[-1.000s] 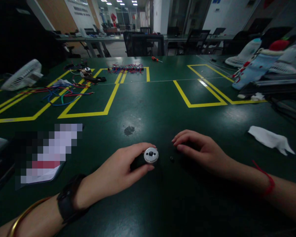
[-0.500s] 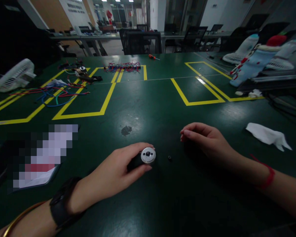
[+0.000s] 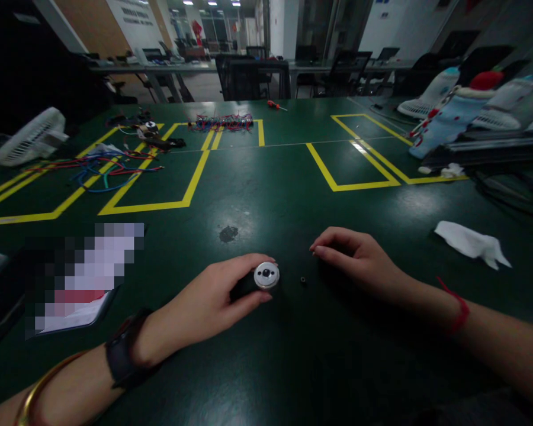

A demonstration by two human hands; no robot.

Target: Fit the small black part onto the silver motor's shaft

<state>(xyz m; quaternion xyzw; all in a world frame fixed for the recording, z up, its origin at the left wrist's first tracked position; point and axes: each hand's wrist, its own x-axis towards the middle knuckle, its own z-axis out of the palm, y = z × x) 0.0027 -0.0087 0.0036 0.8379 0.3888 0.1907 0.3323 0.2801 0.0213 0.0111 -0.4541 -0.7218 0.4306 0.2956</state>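
Observation:
A small round metal motor (image 3: 266, 276) stands with its silver end face up, showing a dark centre and small holes. My left hand (image 3: 217, 299) is closed around its side, thumb in front and fingers behind. Just right of the motor a tiny black cylindrical part (image 3: 302, 281) lies on the green table (image 3: 257, 367). Above and right of that part, my right hand (image 3: 359, 257) has its thumb and forefinger pinched together. A tiny pale speck shows at those fingertips, too small to name.
Bundles of coloured wires (image 3: 111, 168) and a white fan (image 3: 31, 136) lie at the left. A partly blurred phone-like slab (image 3: 84, 319) is nearby. Farther back are a wired assembly (image 3: 222, 122) and a screwdriver (image 3: 274, 105). A white tissue (image 3: 471, 244) lies at the right.
My right hand has moved left and slightly down, towards the motor, and its fingertips are closer together. My left hand keeps its hold on the motor. The view has shifted slightly.

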